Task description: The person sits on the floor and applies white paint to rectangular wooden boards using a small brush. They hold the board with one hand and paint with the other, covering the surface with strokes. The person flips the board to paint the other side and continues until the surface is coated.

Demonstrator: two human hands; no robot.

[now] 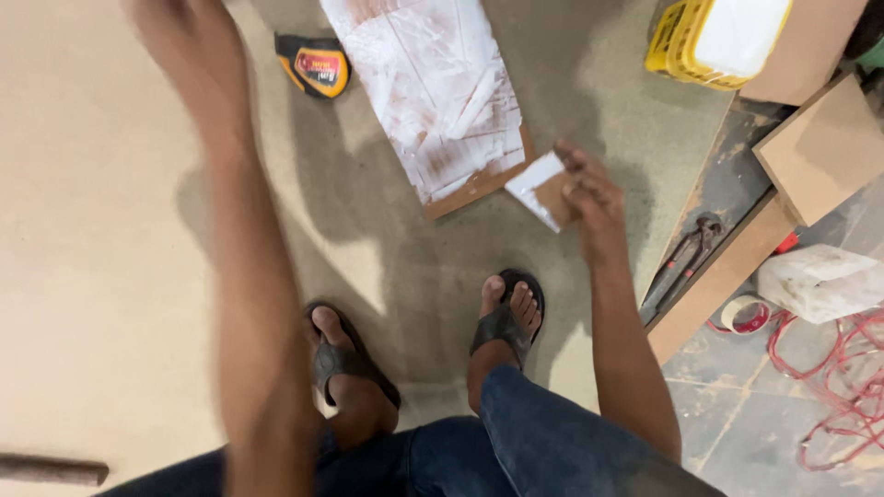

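Observation:
My right hand (589,189) grips a small brown card smeared with white paste (541,189), held just right of a long wooden board (437,87) coated in streaky white paste. My left hand (175,32) is blurred at the top left, raised over a wide tan sheet (83,230); nothing shows in it, and whether its fingers are apart is unclear. Both of my feet in dark sandals (502,317) stand on the sheet below the board.
A black and orange pouch (318,64) lies left of the board. A yellow tub with white contents (718,37) sits top right. Pliers (681,262), a tape roll (746,315), red wire (833,387) and cardboard pieces (824,147) crowd the right side.

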